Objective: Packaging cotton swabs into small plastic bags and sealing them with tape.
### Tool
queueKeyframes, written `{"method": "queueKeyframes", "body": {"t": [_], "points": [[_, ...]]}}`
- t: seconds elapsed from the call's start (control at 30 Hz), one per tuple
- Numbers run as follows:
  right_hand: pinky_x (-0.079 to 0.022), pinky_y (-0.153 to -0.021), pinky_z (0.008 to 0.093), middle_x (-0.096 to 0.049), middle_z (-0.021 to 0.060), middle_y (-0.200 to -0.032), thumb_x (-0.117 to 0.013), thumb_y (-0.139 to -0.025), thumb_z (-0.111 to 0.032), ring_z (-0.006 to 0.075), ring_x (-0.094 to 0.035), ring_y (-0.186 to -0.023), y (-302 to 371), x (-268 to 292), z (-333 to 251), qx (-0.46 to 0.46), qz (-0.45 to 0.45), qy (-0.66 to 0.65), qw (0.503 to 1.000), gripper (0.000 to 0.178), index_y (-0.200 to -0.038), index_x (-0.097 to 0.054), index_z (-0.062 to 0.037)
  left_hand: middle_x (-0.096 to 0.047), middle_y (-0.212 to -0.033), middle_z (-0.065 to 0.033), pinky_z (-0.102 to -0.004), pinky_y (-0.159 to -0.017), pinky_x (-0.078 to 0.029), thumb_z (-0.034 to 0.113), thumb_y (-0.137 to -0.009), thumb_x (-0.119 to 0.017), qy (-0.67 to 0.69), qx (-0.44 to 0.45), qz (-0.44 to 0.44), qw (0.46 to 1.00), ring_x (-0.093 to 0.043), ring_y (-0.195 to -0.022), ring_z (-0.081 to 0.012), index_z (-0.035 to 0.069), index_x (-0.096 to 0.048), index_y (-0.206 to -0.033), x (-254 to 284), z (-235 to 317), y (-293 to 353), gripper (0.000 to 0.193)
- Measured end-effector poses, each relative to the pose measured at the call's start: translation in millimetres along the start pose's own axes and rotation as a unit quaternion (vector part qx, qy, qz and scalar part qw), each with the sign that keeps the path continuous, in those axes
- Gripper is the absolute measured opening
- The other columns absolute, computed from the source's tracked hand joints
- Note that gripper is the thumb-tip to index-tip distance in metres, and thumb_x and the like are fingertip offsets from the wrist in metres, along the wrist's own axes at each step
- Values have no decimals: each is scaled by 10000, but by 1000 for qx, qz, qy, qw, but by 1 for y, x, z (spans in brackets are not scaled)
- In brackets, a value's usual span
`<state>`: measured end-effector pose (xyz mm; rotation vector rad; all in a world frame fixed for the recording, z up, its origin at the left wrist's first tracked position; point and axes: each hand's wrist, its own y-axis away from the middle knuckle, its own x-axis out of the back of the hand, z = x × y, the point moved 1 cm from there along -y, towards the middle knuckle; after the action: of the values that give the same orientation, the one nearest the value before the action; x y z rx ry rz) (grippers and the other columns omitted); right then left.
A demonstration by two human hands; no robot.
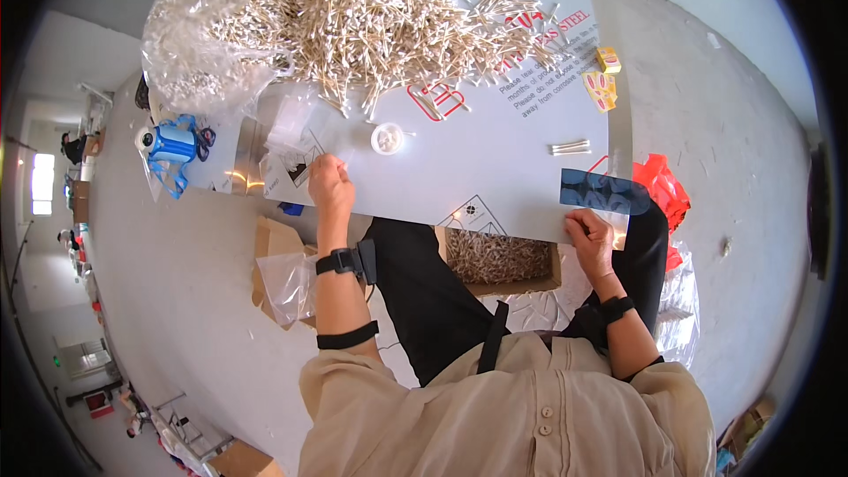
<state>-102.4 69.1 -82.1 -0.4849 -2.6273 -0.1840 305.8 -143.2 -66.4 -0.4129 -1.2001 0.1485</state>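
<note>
My left hand (331, 187) is closed in a pinch at the near left of the table, beside some clear plastic bags (290, 126); what its fingertips hold, if anything, is too small to make out. At the near right edge, my right hand (590, 237) has its fingers curled together just below a dark blue translucent sheet (595, 189). Whatever might be in them is hidden. Between the hands and farther back stands a small round white tub (387, 139) with cotton swabs inside. A small bundle of cotton swabs (570, 147) lies above the blue sheet.
A large heap of cotton swabs (371, 22) spills from a clear bag (208, 26) across the far table (495, 150). Yellow printed cards (600, 91) lie at the right edge. A blue device (172, 141) sits left. Below is a cardboard box (503, 261) of swabs.
</note>
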Motion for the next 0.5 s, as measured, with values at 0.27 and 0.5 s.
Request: {"method": "queueKeyframes", "body": {"t": [0.27, 0.5], "points": [[-461, -581, 235, -606, 8, -694, -645, -870, -57, 70, -558, -638, 8, -4, -13, -70, -51, -179, 980, 68, -852, -651, 8, -582, -715, -27, -270, -585, -424, 5, -876, -613, 310, 130, -74, 939, -524, -630, -125, 3, -610, -870, 39, 88, 29, 7], [-456, -576, 215, -617, 5, -726, -647, -895, -59, 65, -562, -644, 21, 4, -90, -54, -189, -220, 955, 88, -879, -637, 27, -603, -672, 22, -227, -578, -430, 62, -867, -677, 487, 165, -259, 817, -509, -629, -45, -15, -681, -862, 7, 217, 95, 77]]}}
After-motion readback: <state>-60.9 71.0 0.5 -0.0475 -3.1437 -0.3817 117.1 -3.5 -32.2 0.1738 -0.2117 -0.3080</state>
